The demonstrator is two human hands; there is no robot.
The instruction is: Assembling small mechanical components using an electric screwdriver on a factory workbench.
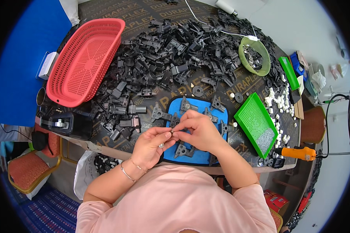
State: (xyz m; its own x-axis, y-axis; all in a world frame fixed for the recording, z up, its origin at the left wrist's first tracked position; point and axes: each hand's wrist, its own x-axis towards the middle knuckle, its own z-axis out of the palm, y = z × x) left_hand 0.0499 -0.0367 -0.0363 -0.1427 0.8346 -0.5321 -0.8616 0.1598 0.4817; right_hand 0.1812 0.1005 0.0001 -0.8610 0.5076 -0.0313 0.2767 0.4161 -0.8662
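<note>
Both hands meet over the near left part of a blue mat (200,157). My left hand (151,144) and my right hand (195,130) pinch a tiny metallic part (172,133) between their fingertips; its exact kind is too small to tell. A small round silver piece (161,145) is tucked among the curled fingers of my left hand. On the mat, around and partly under my hands, lie several black plastic brackets (188,104) with round holes. Another black bracket (159,113) rests at the mat's left edge.
A big heap of black plastic parts (159,58) spreads across the table behind. Around it stand a red basket (118,29), a green bowl (267,64) of metal pieces and a green tray (243,112) of small silvery bits. White parts (278,99) and an orange-handled electric screwdriver (299,153) lie right.
</note>
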